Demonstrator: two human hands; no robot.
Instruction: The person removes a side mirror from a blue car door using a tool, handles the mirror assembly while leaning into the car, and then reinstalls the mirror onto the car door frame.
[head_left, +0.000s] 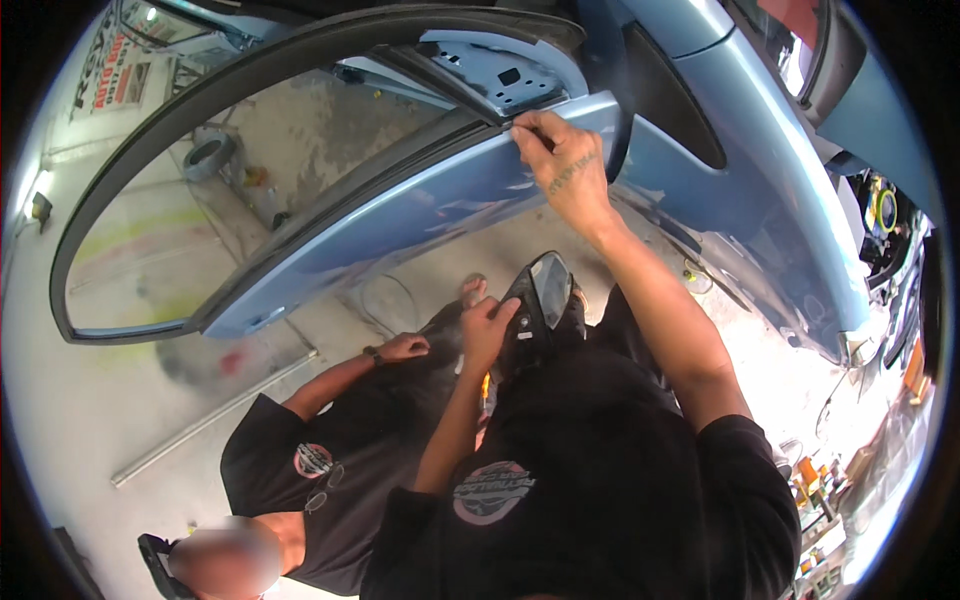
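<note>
A light blue car door (400, 215) stands open in front of me, its window opening framed in black. My right hand (568, 170) is closed at the door's upper front corner. Its thumb and fingers pinch the end of the black window trim strip (400, 165), though the fingertips partly hide the spot. Lower down, close to my body, my left hand (487, 332) is closed around a black car side mirror (545, 295), whose glass faces up. Just beyond my right hand, the door's bare inner panel (510, 75) shows holes.
A co-worker (330, 480) in a black shirt stands close at my left, one hand (402, 347) near my left arm. The blue fender (740, 200) is at right. A long pole (215, 415) and a tire (208, 155) lie on the floor; shelves of parts (820, 500) stand lower right.
</note>
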